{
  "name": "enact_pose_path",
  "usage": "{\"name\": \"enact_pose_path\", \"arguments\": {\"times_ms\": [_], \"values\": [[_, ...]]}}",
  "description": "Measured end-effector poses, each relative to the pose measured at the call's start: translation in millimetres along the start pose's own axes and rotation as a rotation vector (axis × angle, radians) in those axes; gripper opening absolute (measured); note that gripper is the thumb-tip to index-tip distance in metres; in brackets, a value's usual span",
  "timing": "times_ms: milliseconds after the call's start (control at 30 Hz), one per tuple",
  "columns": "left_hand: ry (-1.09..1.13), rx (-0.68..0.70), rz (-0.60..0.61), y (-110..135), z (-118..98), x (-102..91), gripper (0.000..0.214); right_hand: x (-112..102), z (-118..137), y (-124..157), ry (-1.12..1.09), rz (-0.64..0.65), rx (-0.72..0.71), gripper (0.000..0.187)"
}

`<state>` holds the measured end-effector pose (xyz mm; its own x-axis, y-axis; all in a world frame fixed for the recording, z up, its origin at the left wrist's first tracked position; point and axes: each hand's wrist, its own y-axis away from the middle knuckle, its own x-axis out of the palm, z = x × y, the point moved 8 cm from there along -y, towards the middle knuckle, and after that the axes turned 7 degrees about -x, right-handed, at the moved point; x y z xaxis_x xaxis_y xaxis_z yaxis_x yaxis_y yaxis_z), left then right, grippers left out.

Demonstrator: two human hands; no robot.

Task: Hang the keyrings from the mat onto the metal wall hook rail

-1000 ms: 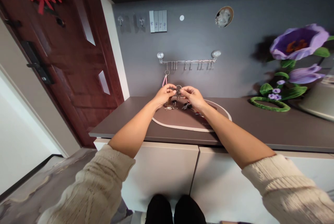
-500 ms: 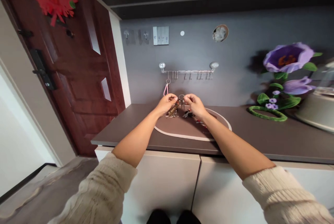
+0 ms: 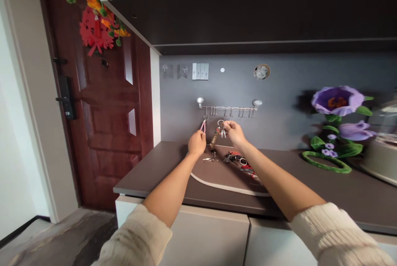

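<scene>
My right hand [image 3: 235, 133] pinches a metal key ring [image 3: 221, 123] in front of the hook rail [image 3: 231, 108]. Silver keys [image 3: 223, 131] and a brown tag lettered "Love" [image 3: 214, 138] dangle from it. A pink strap keychain [image 3: 203, 125] hangs by its ring from the left end of the rail. My left hand [image 3: 197, 144] is closed around its lower part, which the fingers hide. Below my hands, loose keys [image 3: 210, 159] and a dark and red bunch of keys [image 3: 234, 157] lie on a brown oval mat [image 3: 214, 175].
The mat lies on a dark countertop [image 3: 149, 167] beneath an overhead shelf [image 3: 248, 18]. Purple fabric flowers [image 3: 338, 100] and a pale round appliance [image 3: 381, 154] stand at the right. A red-brown door [image 3: 105, 134] is at the left.
My left hand has let go of the key ring side and moved to the hanging pink strap keychain. My right hand has raised the key ring towards the rail. The view has tilted up.
</scene>
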<state>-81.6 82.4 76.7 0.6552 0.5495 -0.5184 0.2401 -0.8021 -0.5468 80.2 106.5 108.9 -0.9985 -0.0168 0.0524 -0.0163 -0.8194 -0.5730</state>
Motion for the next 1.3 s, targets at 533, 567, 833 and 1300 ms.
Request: {"name": "enact_pose_path", "arguments": {"times_ms": [533, 567, 833, 1300], "values": [[0.022, -0.123, -0.119, -2, 6, -18.4, 0.027, 37, -32, -62, -0.126, -0.302, 0.249, 0.010], [0.022, -0.126, -0.116, -2, 7, -18.3, 0.026, 38, -34, -63, -0.132, -0.322, 0.258, 0.010], [0.032, -0.142, -0.098, -3, 7, -18.5, 0.026, 37, -44, -64, -0.116, -0.381, 0.287, 0.009], [0.001, -0.170, -0.079, -3, 11, -14.5, 0.024, 23, -50, -68, 0.150, -0.313, 0.119, 0.011]]}}
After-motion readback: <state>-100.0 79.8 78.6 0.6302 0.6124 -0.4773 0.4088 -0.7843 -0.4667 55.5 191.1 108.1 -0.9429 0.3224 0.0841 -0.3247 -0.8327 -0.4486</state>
